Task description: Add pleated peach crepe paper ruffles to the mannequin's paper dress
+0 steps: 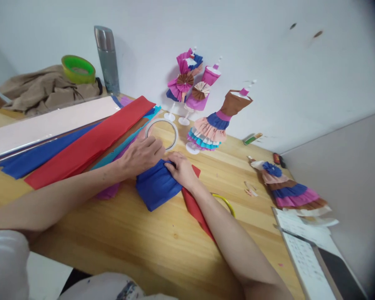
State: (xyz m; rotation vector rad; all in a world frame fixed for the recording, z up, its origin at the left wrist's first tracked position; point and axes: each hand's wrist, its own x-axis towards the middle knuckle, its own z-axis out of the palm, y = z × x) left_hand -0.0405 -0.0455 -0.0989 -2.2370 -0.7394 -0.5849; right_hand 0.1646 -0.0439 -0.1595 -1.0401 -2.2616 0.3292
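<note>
A gathered piece of blue crepe paper (158, 187) lies on the wooden table in front of me. My right hand (181, 168) pinches its top edge, thumb on the near side. Close beside it, my left hand (143, 155) is closed, knuckles up; what its fingers hold is hidden. A white roll of tape (176, 137) sits just behind my left hand, which covers part of its rim. Under my right forearm runs a red paper strip (196, 210), with a yellow ring (228, 203) partly hidden next to it.
Colored crepe paper strips, with a red one (93, 143) on top, spread to the left. Small dress forms wearing paper dresses stand behind, including a brown-topped one (234, 106). A bottle (108, 62), a green tape roll (67, 71), another paper dress (290, 189) and a notebook (300, 246) surround the work.
</note>
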